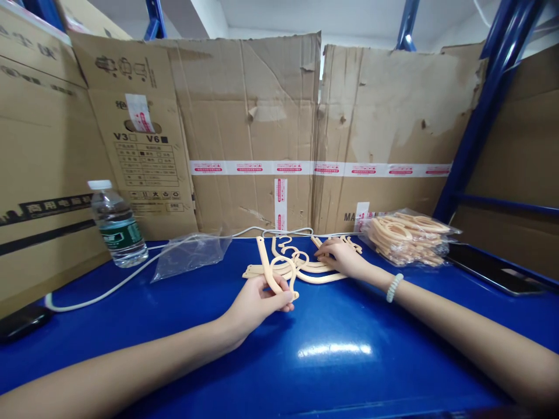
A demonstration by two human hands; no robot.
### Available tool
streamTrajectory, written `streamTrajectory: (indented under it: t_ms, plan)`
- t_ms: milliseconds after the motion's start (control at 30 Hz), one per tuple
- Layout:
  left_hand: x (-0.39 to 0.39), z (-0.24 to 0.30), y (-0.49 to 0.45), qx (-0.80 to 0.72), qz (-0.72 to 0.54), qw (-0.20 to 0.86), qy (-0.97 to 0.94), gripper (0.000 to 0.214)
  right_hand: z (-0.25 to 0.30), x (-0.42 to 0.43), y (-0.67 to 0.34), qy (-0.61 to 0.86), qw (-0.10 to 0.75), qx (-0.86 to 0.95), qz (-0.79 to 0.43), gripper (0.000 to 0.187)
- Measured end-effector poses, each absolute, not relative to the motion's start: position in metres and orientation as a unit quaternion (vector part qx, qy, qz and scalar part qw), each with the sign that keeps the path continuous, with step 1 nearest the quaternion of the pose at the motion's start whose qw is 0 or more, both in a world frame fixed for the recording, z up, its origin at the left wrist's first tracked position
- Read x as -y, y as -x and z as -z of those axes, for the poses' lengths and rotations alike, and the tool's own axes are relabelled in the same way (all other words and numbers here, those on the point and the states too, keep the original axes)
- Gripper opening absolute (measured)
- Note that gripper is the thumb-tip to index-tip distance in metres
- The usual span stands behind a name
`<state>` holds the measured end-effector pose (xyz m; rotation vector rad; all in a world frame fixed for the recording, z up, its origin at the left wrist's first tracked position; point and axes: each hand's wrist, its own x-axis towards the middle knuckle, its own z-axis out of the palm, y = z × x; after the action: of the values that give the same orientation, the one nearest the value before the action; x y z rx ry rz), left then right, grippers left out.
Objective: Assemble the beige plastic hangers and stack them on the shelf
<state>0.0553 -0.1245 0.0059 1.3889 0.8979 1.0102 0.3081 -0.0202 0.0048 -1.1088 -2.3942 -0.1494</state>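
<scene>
Pinching one beige strip (267,269) between thumb and curled fingers, the left hand (257,302) held it just off the blue surface (332,355). The right hand (343,258) rested, fingers loosely spread, on the loose pile (305,272) just beyond. Right of those fingers sat a full bag (408,235); left, an empty bag (192,253), a cable (131,278) and a water bottle (117,224). Nothing blocked either hand.

One head cam — faces forward-down, close over blue tabletop (340,372), left hand (257,304) and right hand (345,259) near; cardboard boxes (253,116) behind.
</scene>
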Motion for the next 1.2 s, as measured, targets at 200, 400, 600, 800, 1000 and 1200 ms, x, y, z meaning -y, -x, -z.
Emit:
streamTrajectory:
  t_ms: [200,400,600,800,1000,1200]
  plan:
    - [0.127,-0.009,-0.057,-0.384,-0.424,0.574,-0.586,0.021,-0.006,0.017,-0.307,0.418,0.253,0.871,0.053,0.017]
    - [0.126,-0.008,-0.056,-0.386,-0.427,0.572,-0.584,0.021,-0.006,0.018,-0.306,0.422,0.281,0.861,0.031,0.014]
    - [0.125,-0.006,-0.055,-0.381,-0.431,0.583,-0.574,0.023,-0.006,0.020,-0.304,0.415,0.360,0.835,-0.024,0.013]
    - [0.125,-0.004,-0.053,-0.370,-0.439,0.589,-0.569,0.026,-0.014,0.031,-0.303,0.436,0.525,0.705,-0.193,0.023]
    - [0.124,-0.005,-0.052,-0.354,-0.444,0.588,-0.576,0.024,-0.027,0.068,-0.292,0.354,0.663,0.514,-0.413,0.038]
    - [0.122,-0.003,-0.051,-0.343,-0.446,0.573,-0.595,0.022,-0.030,0.101,-0.276,0.366,0.618,0.495,-0.488,0.037]
